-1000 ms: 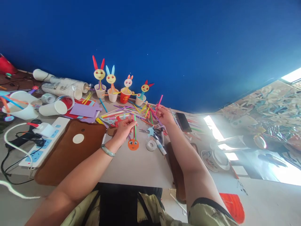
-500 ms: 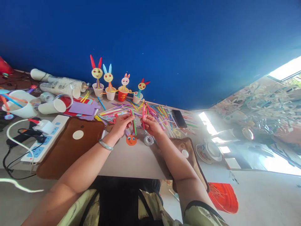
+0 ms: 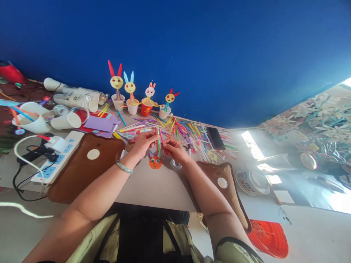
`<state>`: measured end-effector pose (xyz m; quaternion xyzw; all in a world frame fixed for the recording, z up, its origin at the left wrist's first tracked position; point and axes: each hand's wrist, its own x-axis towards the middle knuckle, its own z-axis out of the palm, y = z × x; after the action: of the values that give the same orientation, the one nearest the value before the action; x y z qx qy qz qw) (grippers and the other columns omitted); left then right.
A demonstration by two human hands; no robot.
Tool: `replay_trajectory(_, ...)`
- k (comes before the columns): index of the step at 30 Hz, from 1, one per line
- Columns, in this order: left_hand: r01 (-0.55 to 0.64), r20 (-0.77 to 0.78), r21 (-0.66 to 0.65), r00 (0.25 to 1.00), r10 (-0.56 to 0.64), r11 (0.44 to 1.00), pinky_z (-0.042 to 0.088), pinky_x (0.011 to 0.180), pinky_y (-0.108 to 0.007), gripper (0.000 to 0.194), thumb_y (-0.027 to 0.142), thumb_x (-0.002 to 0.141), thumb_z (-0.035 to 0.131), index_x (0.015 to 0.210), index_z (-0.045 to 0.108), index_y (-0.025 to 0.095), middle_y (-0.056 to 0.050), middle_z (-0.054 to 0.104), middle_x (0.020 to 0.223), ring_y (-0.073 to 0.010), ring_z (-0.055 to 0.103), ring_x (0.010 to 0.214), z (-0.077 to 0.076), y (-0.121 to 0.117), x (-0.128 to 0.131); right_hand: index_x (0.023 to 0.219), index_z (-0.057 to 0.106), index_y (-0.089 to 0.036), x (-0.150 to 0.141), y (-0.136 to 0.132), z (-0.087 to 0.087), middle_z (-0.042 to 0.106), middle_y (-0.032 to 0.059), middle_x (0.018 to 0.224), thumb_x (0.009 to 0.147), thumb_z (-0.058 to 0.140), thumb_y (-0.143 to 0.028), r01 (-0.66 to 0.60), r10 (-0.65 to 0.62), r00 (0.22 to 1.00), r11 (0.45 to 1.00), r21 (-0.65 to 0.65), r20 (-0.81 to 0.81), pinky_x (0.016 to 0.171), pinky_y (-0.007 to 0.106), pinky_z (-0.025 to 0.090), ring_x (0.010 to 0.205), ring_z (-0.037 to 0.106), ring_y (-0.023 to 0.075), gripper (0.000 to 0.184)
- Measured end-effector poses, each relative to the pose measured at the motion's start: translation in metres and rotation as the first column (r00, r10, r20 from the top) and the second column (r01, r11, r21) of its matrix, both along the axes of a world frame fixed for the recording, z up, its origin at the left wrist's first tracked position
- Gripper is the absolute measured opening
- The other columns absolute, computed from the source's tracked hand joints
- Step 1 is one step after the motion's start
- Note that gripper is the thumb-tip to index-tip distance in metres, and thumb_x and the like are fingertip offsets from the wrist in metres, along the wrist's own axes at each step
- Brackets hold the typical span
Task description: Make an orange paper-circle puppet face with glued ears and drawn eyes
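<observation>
Upright between the fingertips of my left hand is a green straw, with a thin strip of pink beside it. My right hand pinches a pink straw close alongside the green one; whether they touch I cannot tell. Just below lies an orange paper face with drawn eyes and purple ears, flat on the table. A tape roll is partly covered by my right hand. Behind both hands spreads a heap of coloured straws.
Paper cups with rabbit-faced figures, one cup red, line the blue wall. Brown mats flank my arms. A power strip, purple paper and loose cups are left; a phone and red bin right.
My right hand has brought the pink straw left and down from the heap to the green straw. My left hand stays near the orange face. The view has shifted slightly.
</observation>
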<state>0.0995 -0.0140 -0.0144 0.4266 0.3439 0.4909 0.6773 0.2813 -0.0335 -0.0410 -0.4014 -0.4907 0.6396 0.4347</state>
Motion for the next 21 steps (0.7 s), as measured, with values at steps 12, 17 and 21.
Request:
replay_trajectory(12, 0.013, -0.078, 0.048, 0.997, -0.009, 0.999, 0.025, 0.047, -0.023, 0.041, 0.051, 0.063, 0.084, 0.064, 0.064, 0.016, 0.005, 0.046, 0.052, -0.0059, 0.039, 0.048, 0.0, -0.004, 0.001, 0.083, 0.064, -0.019, -0.01, -0.008, 0.005, 0.057, -0.0065, 0.06, 0.075, 0.079, -0.047, -0.022, 0.022, 0.999, 1.0, -0.01, 0.025, 0.047, 0.023, 0.027, 0.046, 0.042, 0.0056, 0.032)
replay_trajectory(17, 0.018, -0.099, 0.066, 0.995, -0.011, 0.998, 0.028, 0.048, -0.023, 0.041, 0.052, 0.065, 0.082, 0.064, 0.061, 0.016, 0.005, 0.047, 0.051, -0.0064, 0.039, 0.048, -0.001, -0.005, 0.002, 0.083, 0.064, -0.019, -0.013, -0.011, 0.008, 0.059, -0.006, 0.06, 0.074, 0.079, -0.049, -0.008, 0.009, 0.999, 1.0, -0.011, 0.054, 0.047, 0.023, 0.028, 0.048, 0.044, 0.0061, 0.035)
replay_trajectory(21, 0.017, -0.102, 0.079, 0.995, -0.008, 0.997, 0.029, 0.048, -0.023, 0.04, 0.052, 0.066, 0.081, 0.065, 0.062, 0.017, 0.005, 0.047, 0.052, -0.0064, 0.039, 0.048, 0.0, -0.005, 0.003, 0.08, 0.064, -0.019, -0.016, -0.012, 0.011, 0.057, -0.0058, 0.059, 0.073, 0.079, -0.051, -0.011, 0.013, 0.998, 1.0, -0.027, 0.054, 0.048, 0.023, 0.029, 0.048, 0.042, 0.0062, 0.036)
